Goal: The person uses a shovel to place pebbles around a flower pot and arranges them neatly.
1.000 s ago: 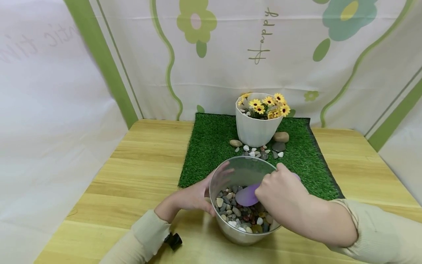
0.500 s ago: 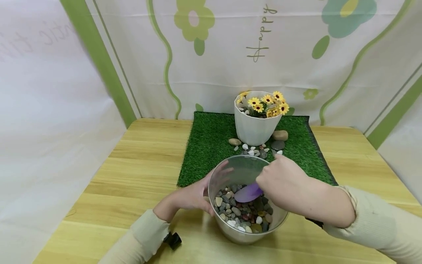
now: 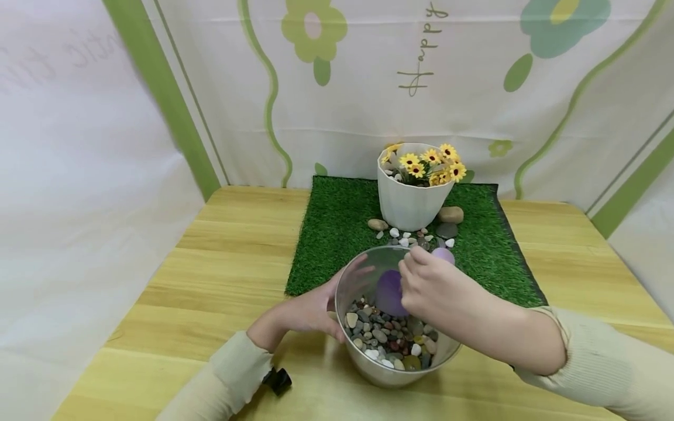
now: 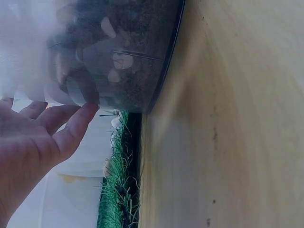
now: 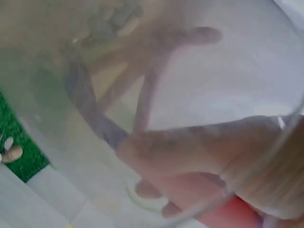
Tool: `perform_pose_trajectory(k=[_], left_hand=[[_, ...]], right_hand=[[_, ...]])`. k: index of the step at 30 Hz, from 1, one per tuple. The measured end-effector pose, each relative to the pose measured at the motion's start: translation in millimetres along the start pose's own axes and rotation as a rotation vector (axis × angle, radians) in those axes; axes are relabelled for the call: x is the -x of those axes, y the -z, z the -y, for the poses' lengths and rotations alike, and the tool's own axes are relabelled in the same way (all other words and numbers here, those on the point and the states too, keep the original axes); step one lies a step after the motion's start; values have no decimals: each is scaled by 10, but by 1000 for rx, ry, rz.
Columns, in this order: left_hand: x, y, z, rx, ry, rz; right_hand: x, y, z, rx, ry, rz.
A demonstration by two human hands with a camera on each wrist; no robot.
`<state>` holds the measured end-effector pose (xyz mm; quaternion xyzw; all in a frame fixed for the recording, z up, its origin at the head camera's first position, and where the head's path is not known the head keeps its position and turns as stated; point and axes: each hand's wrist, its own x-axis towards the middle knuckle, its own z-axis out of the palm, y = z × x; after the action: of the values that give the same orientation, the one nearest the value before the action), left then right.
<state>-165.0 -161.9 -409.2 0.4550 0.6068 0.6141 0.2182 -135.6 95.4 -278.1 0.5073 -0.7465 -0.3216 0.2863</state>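
A clear, round plastic bucket (image 3: 388, 377) stands against the left hand (image 3: 316, 309), fingers spread along its wall; the right hand (image 3: 437, 286) grips a purple plastic scoop (image 3: 389, 294), slanting down-left inside towards multicoloured smooth pebbles (image 3: 380, 336).

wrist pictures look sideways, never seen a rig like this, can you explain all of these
No machine arm here, just a person's left hand and right hand. The wide picture comes from a camera worn on the head, looking forward and down. The other two come from a camera on each wrist, so they turn with the hands. On the wooden table stands a clear bucket with stones inside. Behind it a grass mat bears a white pot of yellow flowers, with more stones beside it. The right hand grips a purple scoop that reaches into the bucket; the left hand rests against the bucket's side.
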Motion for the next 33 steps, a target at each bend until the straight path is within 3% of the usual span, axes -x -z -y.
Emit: perform_pose_trajectory(k=[5, 13, 18, 33], left_hand=[[-18, 3, -14, -11, 1, 4], [-27, 18, 10, 3, -37, 16], [-26, 2, 20, 22, -37, 18], [-9, 13, -9, -14, -7, 15]], right_hand=[[70, -31, 17, -175, -75, 30], [122, -109, 90, -270, -71, 72], [137, -141, 65, -311, -121, 27], [203, -186, 7, -423, -133, -138]])
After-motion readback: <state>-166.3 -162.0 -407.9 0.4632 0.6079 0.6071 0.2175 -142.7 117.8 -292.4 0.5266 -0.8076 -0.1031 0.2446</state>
